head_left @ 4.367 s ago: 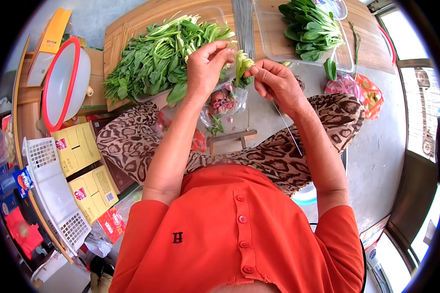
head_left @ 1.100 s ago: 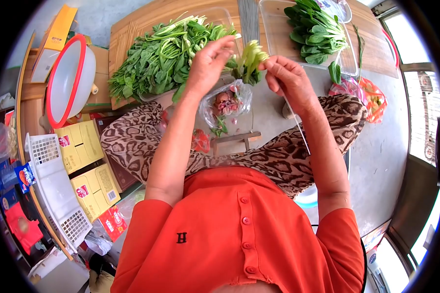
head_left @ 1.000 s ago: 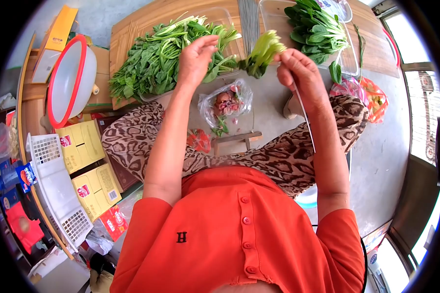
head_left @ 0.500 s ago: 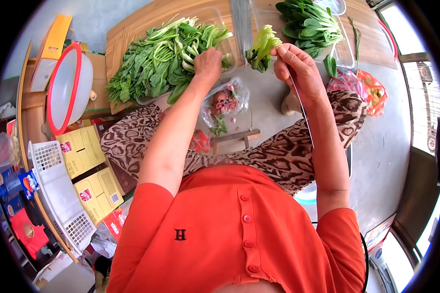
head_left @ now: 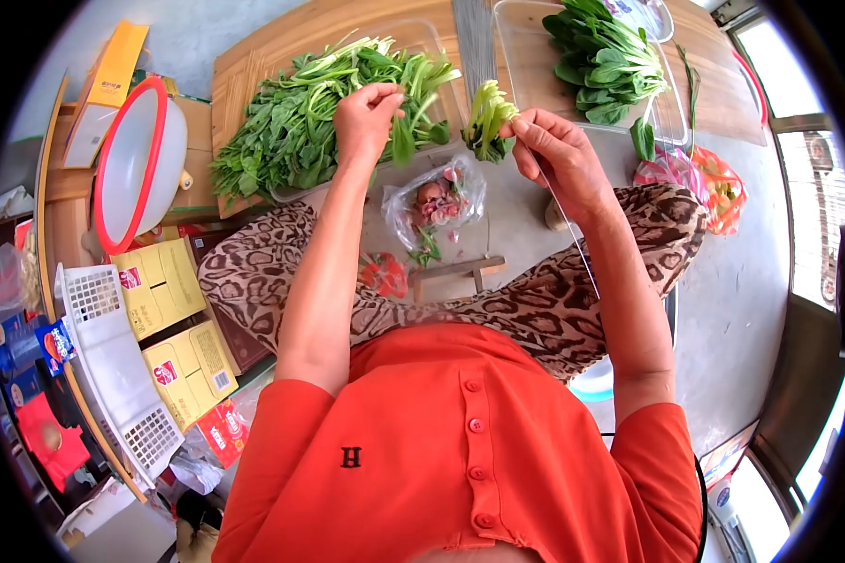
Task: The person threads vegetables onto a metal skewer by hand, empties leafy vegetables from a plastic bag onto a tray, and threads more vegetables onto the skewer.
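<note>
My left hand [head_left: 367, 120] is closed in a pinch on a green leaf [head_left: 403, 141], which hangs by its stem in front of the heap of leafy greens [head_left: 291, 131]. That heap lies in a clear plastic tray on the wooden table. Between thumb and fingers, my right hand [head_left: 560, 155] holds a thin metal stick [head_left: 577, 242]. Pale stem ends of a small bunch of greens [head_left: 488, 122] are threaded at its upper end, their leaves hanging down. The bunch is to the left of my right fingertips, apart from my left hand.
A bundle of thin sticks [head_left: 475, 42] lies between the trays. More greens [head_left: 610, 66] rest in the right tray. Below the table are a plastic bag with scraps [head_left: 434, 202], a small wooden stool [head_left: 458, 270] and a red-white bag [head_left: 720, 192]. A red-rimmed basin [head_left: 141, 164] stands left.
My left hand has come up out of the heap with a leaf. My right hand has moved slightly left and down with the stick and its bunch.
</note>
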`<action>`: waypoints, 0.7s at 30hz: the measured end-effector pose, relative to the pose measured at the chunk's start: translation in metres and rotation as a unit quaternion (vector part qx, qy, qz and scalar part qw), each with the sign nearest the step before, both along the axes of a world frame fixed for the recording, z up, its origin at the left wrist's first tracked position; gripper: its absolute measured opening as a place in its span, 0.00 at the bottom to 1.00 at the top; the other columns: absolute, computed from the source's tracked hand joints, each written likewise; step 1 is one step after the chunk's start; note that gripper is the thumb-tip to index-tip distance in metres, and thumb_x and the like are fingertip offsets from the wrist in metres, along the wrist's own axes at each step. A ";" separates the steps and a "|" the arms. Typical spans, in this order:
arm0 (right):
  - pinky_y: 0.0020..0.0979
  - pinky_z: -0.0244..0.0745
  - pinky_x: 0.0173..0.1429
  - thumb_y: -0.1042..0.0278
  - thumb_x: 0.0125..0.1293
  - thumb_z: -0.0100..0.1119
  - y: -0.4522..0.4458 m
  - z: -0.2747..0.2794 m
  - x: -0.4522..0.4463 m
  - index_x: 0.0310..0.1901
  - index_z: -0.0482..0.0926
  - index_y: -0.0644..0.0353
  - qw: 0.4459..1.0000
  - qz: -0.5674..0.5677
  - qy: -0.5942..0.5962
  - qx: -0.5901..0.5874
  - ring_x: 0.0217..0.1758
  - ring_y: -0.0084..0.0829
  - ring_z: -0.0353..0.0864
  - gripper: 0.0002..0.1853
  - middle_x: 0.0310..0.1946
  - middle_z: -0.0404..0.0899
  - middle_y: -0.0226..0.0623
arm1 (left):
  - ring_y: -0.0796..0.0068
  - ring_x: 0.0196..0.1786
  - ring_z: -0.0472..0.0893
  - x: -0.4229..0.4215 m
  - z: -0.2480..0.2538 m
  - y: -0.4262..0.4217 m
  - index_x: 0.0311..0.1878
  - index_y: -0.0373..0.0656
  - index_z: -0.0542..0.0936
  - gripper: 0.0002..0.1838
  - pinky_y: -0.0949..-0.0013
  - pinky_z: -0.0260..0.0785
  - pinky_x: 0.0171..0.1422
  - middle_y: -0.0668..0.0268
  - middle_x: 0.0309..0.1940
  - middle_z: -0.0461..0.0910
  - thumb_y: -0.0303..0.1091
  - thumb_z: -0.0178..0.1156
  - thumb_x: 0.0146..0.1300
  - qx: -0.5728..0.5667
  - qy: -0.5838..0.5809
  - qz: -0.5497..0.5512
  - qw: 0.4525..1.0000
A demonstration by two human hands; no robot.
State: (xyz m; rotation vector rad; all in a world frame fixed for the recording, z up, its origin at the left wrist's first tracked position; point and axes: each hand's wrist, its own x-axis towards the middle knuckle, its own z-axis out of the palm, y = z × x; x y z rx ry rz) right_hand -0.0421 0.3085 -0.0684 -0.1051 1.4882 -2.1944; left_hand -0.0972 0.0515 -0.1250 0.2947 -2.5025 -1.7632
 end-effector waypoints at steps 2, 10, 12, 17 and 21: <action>0.17 0.50 0.23 0.62 0.72 0.50 -0.005 0.000 0.001 0.39 0.78 0.60 1.000 0.006 0.000 0.008 0.17 0.13 0.57 0.12 0.15 0.66 0.22 | 0.82 0.30 0.82 0.003 0.015 0.002 0.40 0.38 0.84 0.07 0.78 0.70 0.30 0.68 0.30 0.85 0.27 0.63 0.58 0.030 0.014 0.008 0.999; 0.17 0.52 0.23 0.61 0.71 0.51 -0.013 -0.004 0.005 0.39 0.78 0.60 0.999 0.028 -0.002 0.026 0.18 0.13 0.60 0.12 0.16 0.68 0.22 | 0.78 0.34 0.80 0.015 0.036 0.014 0.45 0.38 0.80 0.09 0.76 0.71 0.38 0.66 0.36 0.82 0.27 0.62 0.62 0.272 -0.035 -0.058 0.960; 0.17 0.55 0.24 0.62 0.71 0.52 -0.013 -0.004 0.006 0.38 0.79 0.61 0.999 0.031 -0.004 0.021 0.19 0.13 0.62 0.11 0.16 0.69 0.23 | 0.79 0.33 0.79 0.021 0.039 0.023 0.43 0.38 0.80 0.07 0.77 0.69 0.37 0.67 0.34 0.81 0.27 0.62 0.62 0.275 -0.028 -0.048 0.960; 0.18 0.56 0.24 0.63 0.71 0.51 -0.015 -0.007 0.008 0.37 0.79 0.60 0.999 0.039 0.005 0.038 0.19 0.13 0.63 0.11 0.16 0.69 0.22 | 0.81 0.31 0.79 0.027 0.039 0.033 0.41 0.39 0.81 0.06 0.78 0.66 0.34 0.69 0.31 0.81 0.27 0.63 0.61 0.243 -0.001 -0.055 0.968; 0.18 0.56 0.24 0.63 0.71 0.51 -0.015 -0.007 0.009 0.37 0.79 0.60 0.998 0.041 0.004 0.037 0.19 0.14 0.62 0.11 0.16 0.69 0.22 | 0.81 0.31 0.79 0.027 0.039 0.037 0.41 0.39 0.80 0.06 0.79 0.67 0.34 0.69 0.31 0.81 0.27 0.63 0.61 0.226 0.014 -0.058 0.972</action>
